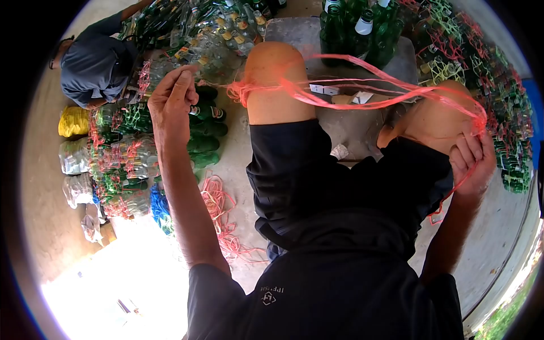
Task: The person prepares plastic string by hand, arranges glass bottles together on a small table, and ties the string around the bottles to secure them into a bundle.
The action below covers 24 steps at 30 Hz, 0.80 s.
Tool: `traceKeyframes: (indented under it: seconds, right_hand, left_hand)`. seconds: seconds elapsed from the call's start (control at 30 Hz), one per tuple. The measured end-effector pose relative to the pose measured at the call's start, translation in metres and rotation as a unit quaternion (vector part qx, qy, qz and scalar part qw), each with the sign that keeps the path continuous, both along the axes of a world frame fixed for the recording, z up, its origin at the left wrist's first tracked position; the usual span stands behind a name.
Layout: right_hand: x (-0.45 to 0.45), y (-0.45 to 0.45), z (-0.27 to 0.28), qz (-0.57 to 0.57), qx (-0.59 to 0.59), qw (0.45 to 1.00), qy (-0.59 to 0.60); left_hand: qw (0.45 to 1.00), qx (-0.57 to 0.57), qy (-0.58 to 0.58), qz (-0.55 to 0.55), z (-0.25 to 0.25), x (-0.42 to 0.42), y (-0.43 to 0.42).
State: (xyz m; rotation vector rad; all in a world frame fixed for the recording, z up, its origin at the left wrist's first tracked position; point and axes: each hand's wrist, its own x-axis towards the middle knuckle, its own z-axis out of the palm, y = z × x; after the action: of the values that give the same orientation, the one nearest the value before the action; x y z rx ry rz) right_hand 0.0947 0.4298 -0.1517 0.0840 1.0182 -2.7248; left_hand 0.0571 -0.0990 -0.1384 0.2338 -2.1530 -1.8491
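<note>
Pink string (362, 102) stretches in several loose strands across my bare knees. At the right, my right hand (473, 158) is closed round its gathered end, beside my right knee, and a thin length hangs below the fingers. My left hand (175, 93) is raised at the left with thumb and fingers pinched together. A faint thin strand runs from near its fingertips toward the knotted pink bunch (243, 90) at my left knee. Green bottles (362, 31) stand in front of my knees.
Bottles bound with string (124, 153) are stacked at the left, more (493, 85) at the right. A pink string heap (218, 209) lies on the floor. Another person (96, 62) bends over at the upper left. A yellow bundle (73, 121) lies near them.
</note>
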Motion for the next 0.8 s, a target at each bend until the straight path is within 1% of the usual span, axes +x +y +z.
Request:
traceKeyframes:
  seconds: [0.13,0.17,0.23,0.27,0.37,0.47,0.57,0.67,0.77,0.8]
  right_hand:
    - [-0.002,0.015,-0.001,0.018,-0.039,0.999,0.026]
    - [-0.003,0.015,0.000,0.026,-0.048,0.998,0.033]
    - [-0.001,0.014,0.000,0.019,-0.030,0.999,0.034]
    - [0.001,0.014,-0.001,0.015,-0.021,0.999,0.035]
    - [0.001,0.021,-0.010,0.036,-0.046,0.998,0.032]
    - [0.003,0.015,-0.005,0.002,-0.051,0.998,0.032]
    - [0.001,0.015,0.000,0.005,-0.035,0.999,0.031]
    - [0.000,0.023,0.000,0.008,-0.044,0.998,0.049]
    - [-0.003,0.032,0.004,-0.007,-0.048,0.998,0.046]
    - [-0.004,0.036,0.004,0.004,-0.057,0.996,0.062]
  left_hand:
    - [0.998,-0.052,-0.016,0.010,-0.001,0.001,-0.008]
    - [0.996,-0.083,-0.026,0.001,-0.001,0.003,-0.006]
    - [0.988,-0.145,-0.045,-0.017,0.003,0.007,0.014]
    - [0.988,-0.140,-0.044,-0.042,-0.002,0.009,0.020]
    - [0.983,-0.120,-0.026,-0.133,-0.022,0.010,0.040]
    - [0.954,-0.272,-0.018,-0.127,-0.020,0.012,0.064]
    - [0.954,-0.286,0.043,-0.084,-0.038,0.010,0.058]
    - [0.962,-0.256,0.014,-0.098,-0.038,0.013,0.057]
    - [0.957,-0.282,-0.022,-0.059,-0.034,0.011,0.046]
    - [0.964,-0.258,-0.017,-0.060,-0.033,0.011,0.042]
